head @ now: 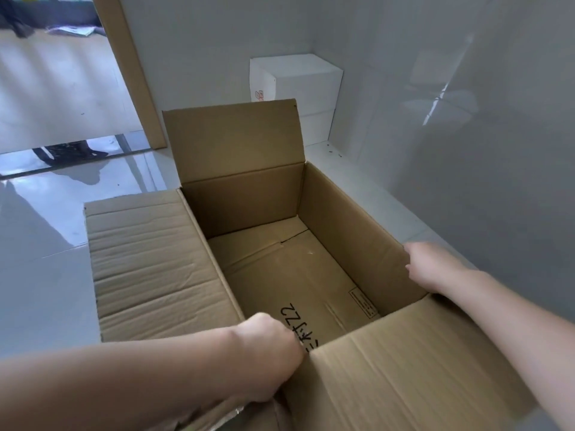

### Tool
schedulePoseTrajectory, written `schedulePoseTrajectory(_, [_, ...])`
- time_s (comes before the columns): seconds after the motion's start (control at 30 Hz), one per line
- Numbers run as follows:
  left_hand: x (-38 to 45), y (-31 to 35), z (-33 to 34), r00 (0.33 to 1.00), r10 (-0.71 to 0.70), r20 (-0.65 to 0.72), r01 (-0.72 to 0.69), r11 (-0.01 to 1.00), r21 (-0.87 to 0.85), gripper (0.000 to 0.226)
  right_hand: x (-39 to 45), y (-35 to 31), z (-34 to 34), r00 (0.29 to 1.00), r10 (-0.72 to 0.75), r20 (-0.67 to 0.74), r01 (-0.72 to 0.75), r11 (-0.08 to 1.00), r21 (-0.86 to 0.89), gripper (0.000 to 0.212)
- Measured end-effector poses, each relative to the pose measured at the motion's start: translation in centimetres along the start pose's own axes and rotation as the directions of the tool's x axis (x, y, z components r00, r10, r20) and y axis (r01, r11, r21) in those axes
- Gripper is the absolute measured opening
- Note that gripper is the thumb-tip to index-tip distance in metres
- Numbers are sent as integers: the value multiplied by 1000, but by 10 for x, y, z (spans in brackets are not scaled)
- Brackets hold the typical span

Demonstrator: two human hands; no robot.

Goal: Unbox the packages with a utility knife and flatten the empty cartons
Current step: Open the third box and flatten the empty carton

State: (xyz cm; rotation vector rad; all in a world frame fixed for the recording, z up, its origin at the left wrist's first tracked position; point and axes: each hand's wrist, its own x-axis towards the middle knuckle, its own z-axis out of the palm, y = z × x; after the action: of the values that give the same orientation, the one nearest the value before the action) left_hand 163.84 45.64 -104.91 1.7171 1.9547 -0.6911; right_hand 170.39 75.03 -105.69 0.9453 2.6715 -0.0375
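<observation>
Head view, looking down from the person's own eyes: a large brown cardboard carton [280,275] stands open on a glossy pale tiled floor [40,275], close to a grey-white wall [466,119] on its right side. All four top flaps are folded outward; the far flap [230,141] stands upright, the left flap [149,265] lies out flat and creased, and the near flap [404,368] slopes toward the viewer. Nothing lies inside the carton, and its bottom panel bears black handwritten marks ending in "22" and a small printed label. The left hand [270,349] reaches in at the near left corner, its fingers curled over the carton's edge there, gripping it; the fingertips are hidden. The right hand [432,265] rests on the top edge of the right wall, fingers bent down over the outer side and out of sight, so their spread cannot be told. Behind the carton, in the corner, stand stacked white boxes [295,88]. A tan door frame [130,73] stands at upper left.
</observation>
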Motion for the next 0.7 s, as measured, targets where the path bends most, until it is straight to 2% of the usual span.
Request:
schedulePoseTrajectory(0.07, [1,-9,-2,995,-66,-69,66,998,-2,27,1,5,2,1000,9,-12,-9,1000,22,11])
schedulePoseTrajectory(0.17, [10,-37,-9,962,-203,-184,201,979,-32,28,-8,13,-5,1000,-12,10,11,995,104,20])
schedulePoseTrajectory(0.23, [16,-55,-16,929,-243,-279,230,970,-81,21,-15,16,-9,998,-53,45,47,990,130,20])
schedulePoseTrajectory(0.3, [25,-69,-22,899,-269,-346,245,963,-113,22,-20,20,-10,993,-90,80,81,990,120,10])
schedulePoseTrajectory(0.37, [36,-85,-27,858,-337,-388,268,938,-221,24,-26,24,-6,981,-144,129,127,983,132,10])
schedulePoseTrajectory(0.5, [65,-123,-30,744,-563,-360,344,785,-516,15,-48,25,2,931,-286,227,223,937,269,21])
schedulePoseTrajectory(0.57, [79,-135,-29,729,-597,-335,341,741,-578,16,-54,28,4,927,-304,220,224,919,325,28])
schedulePoseTrajectory(0.7, [89,-141,-31,754,-578,-311,300,725,-619,13,-51,42,8,977,-103,188,4,886,464,38])
